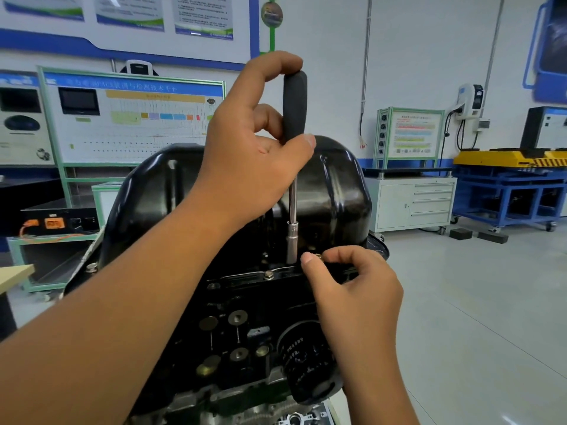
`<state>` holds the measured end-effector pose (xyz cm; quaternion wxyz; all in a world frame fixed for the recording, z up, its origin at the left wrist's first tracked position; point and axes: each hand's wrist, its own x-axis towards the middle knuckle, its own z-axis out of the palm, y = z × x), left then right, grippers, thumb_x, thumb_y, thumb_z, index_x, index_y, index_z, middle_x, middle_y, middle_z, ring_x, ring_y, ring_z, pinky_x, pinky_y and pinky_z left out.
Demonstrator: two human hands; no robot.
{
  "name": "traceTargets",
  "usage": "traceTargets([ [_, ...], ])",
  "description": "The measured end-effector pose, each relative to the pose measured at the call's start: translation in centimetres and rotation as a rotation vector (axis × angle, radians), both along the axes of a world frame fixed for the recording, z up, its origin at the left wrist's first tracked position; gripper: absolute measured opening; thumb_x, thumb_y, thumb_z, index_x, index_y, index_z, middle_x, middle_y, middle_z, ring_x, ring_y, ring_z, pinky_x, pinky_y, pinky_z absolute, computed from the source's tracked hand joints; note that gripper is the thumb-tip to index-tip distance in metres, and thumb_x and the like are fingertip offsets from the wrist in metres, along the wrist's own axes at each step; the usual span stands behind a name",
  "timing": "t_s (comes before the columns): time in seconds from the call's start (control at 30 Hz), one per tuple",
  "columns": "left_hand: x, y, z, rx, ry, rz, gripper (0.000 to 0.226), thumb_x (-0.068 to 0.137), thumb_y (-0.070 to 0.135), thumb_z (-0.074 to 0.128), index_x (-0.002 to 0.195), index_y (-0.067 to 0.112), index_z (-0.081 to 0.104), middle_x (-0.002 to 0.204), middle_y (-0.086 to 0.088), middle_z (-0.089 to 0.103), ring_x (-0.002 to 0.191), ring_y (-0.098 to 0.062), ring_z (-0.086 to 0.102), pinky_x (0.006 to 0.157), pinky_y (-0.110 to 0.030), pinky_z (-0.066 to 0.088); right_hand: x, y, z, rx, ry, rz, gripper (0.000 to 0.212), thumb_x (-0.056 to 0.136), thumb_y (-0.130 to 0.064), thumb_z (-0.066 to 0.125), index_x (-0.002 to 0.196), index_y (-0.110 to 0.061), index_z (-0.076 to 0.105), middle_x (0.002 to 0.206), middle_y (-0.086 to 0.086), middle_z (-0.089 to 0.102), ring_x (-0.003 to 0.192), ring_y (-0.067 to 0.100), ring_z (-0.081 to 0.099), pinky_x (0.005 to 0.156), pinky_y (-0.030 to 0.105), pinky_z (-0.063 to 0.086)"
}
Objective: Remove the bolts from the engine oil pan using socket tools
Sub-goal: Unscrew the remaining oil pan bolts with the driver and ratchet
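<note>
The fingers of the left hand (254, 142) are curled round the black cylindrical foam-covered handle (295, 107) of a socket driver: the index finger hooks over the top of the handle, the thumb presses its lower end, and the remaining fingers sit behind it. The driver stands upright. Its polished steel shaft (293, 197) runs down from the handle into a chrome socket (291, 243), whose lower end meets the flange at the front edge of the pan.

The right hand (352, 280) pinches a small brass-coloured bolt (318, 256) between thumb tip and index fingertip, just beside the socket on its right. The other fingers of this hand are loosely curled below. Whether the bolt is seated in the flange or lifted free cannot be determined.

A silver hex-head bolt (268, 274) remains seated in the flange, just below and to the left of the socket. Another fastener (91, 267) shows at the left edge of the flange.

The glossy black pressed-steel oil pan (334, 191) faces upward, mounted on a dark engine block (245, 332). A black cylindrical oil filter (303, 360) with white lettering sits on the block below the right hand.

Behind the engine stand a green-framed training panel (135, 118), a white drawer cabinet (429, 200) and a blue and yellow lift cart (515, 185).
</note>
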<state>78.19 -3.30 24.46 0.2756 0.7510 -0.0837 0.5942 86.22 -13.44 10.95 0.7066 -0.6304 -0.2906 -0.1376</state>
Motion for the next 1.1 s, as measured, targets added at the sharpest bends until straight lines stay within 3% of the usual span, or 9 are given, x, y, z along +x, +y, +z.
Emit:
traceTargets([
  [0.17,-0.2,0.3,-0.1,0.043,-0.005,0.043,0.057,0.083,0.002,0.073,0.13,0.026,0.053,0.065,-0.019,0.051,0.041,-0.008,0.036,0.044,-0.02,0.036,0.1,-0.1,0.2,-0.018,-0.033,0.001,0.017,0.079,-0.034,0.084,0.07,-0.03,0.07,0.081,-0.014,0.065,0.065,0.003,0.058,0.062,0.007,0.041],
  [0.33,-0.5,0.5,-0.1,0.104,0.03,0.098,0.055,0.08,0.003,0.071,0.126,0.026,0.052,0.057,-0.01,0.051,0.037,-0.011,0.037,0.046,-0.016,0.034,0.4,-0.2,0.0,-0.005,0.055,0.084,0.013,0.084,-0.029,0.076,0.073,-0.029,0.071,0.078,-0.013,0.063,0.052,0.007,0.05,0.057,0.021,0.041],
  [0.47,-0.8,0.3,-0.1,0.137,0.105,0.112,0.054,0.077,0.005,0.066,0.117,0.034,0.045,0.057,-0.017,0.052,0.036,-0.014,0.035,0.046,-0.018,0.032,0.4,-0.2,0.0,-0.004,0.03,0.069,0.013,0.083,-0.032,0.078,0.075,-0.027,0.069,0.076,-0.008,0.064,0.049,0.008,0.045,0.06,0.025,0.038],
  [0.7,-1.2,-0.1,0.1,0.145,0.07,0.076,0.051,0.075,0.002,0.062,0.115,0.028,0.043,0.059,-0.02,0.042,0.038,-0.012,0.033,0.043,-0.018,0.027,0.7,-0.4,-0.1,0.005,0.057,0.122,0.01,0.084,-0.023,0.073,0.076,-0.029,0.071,0.064,-0.012,0.052,0.047,0.007,0.042,0.056,0.025,0.037],
  [0.97,-1.5,-0.1,0.3,0.164,0.033,0.053,0.051,0.074,-0.001,0.06,0.113,0.026,0.043,0.065,0.001,0.04,0.042,-0.012,0.031,0.042,-0.018,0.024,0.5,-0.6,0.1,0.021,0.061,0.149,0.019,0.086,-0.018,0.071,0.081,-0.036,0.075,0.073,-0.005,0.063,0.051,0.006,0.046,0.056,0.025,0.039],
  [1.1,-1.8,-0.1,0.4,0.174,0.074,0.049,0.052,0.075,0.0,0.061,0.115,0.026,0.042,0.065,-0.017,0.042,0.04,-0.013,0.031,0.043,-0.021,0.026,0.5,-0.6,0.2,0.014,0.004,0.099,0.013,0.082,-0.03,0.08,0.071,-0.033,0.075,0.079,-0.01,0.069,0.062,0.006,0.059,0.065,0.024,0.046],
])
